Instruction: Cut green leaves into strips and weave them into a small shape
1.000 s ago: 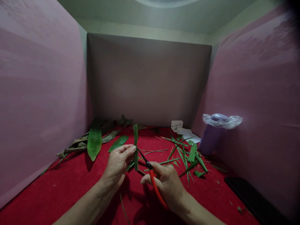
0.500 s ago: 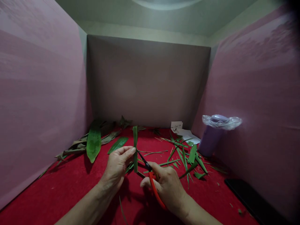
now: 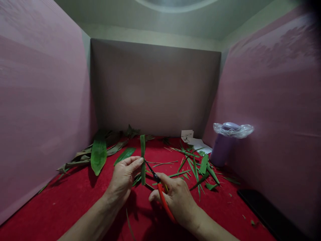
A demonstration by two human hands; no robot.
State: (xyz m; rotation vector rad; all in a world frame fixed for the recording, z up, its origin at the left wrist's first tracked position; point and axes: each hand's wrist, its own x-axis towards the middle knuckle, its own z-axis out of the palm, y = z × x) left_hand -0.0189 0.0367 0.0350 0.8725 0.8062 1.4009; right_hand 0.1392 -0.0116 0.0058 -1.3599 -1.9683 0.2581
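Note:
My left hand (image 3: 124,177) pinches a narrow green leaf strip (image 3: 142,145) between thumb and fingertips, holding it upright above the red cloth. Red-handled scissors (image 3: 163,201) sit in my right hand (image 3: 175,197), its fingers wrapped round the handles. The dark blades point up and left, and their tips reach the strip's right edge close to my left thumb. Whether the tips are parted is too small to tell. Beneath my hands, partly hidden, lie a few more leaf pieces.
Cut leaf strips (image 3: 194,164) lie scattered at the right. Broad green leaves (image 3: 98,155) and dried ones rest at the left. A purple tumbler (image 3: 222,147) with plastic wrap stands near the right wall, by white paper (image 3: 199,145). A black phone-like slab (image 3: 263,207) lies front right.
The whole view has shifted slightly, so everything appears a little further left. Both hands keep the same hold, with the scissor tips still at the leaf strip.

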